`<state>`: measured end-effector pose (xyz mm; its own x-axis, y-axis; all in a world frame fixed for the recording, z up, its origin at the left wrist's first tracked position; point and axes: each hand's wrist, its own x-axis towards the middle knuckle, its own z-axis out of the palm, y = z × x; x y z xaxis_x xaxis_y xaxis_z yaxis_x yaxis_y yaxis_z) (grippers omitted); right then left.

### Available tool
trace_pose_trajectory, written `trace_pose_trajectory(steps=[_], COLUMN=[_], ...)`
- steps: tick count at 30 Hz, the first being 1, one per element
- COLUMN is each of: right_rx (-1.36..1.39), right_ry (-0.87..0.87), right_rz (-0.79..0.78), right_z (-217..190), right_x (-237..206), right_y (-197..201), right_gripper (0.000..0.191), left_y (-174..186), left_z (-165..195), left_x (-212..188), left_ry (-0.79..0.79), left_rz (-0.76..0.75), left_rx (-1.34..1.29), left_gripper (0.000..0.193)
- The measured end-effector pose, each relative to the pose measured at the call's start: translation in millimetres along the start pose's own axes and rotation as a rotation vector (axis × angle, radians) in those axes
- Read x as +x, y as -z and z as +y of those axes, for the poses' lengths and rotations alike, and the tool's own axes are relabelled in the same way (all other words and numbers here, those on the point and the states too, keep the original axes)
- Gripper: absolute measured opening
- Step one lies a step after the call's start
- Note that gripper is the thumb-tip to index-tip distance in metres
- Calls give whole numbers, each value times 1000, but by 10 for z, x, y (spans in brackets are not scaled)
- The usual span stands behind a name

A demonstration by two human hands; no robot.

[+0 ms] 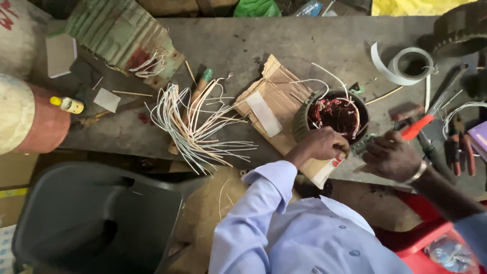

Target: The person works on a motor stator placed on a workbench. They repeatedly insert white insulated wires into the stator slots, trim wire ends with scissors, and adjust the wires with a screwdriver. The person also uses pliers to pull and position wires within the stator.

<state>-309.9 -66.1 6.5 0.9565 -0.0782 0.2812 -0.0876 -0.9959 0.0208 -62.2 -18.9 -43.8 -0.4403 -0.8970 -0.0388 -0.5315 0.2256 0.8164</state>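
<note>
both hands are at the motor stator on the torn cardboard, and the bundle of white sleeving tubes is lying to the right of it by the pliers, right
Not quite. The head view shows the bundle of white sleeving tubes lying to the left of the motor stator, not by the pliers. The rest holds: the left hand and right hand are at the stator on the torn cardboard.

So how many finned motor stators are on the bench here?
2. One dark stator sits on cardboard by the left hand and right hand; a green one lies at the far left. Others may be hidden.
</note>
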Motion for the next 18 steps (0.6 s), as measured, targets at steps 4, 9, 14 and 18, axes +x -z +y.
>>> trace_pose_trajectory(steps=[4,9,14,18], right_rx=[84,69,-98,-182], right_ry=[-248,-648,-793,-869], right_rz=[-153,144,325,322], right_z=[-116,-674,-963,-988], right_x=[-463,-437,-76,-29], right_y=[274,-44,-357,-422], right_gripper=[40,44,27,19], left_y=[2,-84,-98,-88], left_z=[-4,-1,-16,-4], left_x=[2,17,28,15], left_ry=[-4,72,50,100], left_rz=[-1,77,44,30], left_rx=[-75,28,35,29], left_gripper=[25,26,26,26])
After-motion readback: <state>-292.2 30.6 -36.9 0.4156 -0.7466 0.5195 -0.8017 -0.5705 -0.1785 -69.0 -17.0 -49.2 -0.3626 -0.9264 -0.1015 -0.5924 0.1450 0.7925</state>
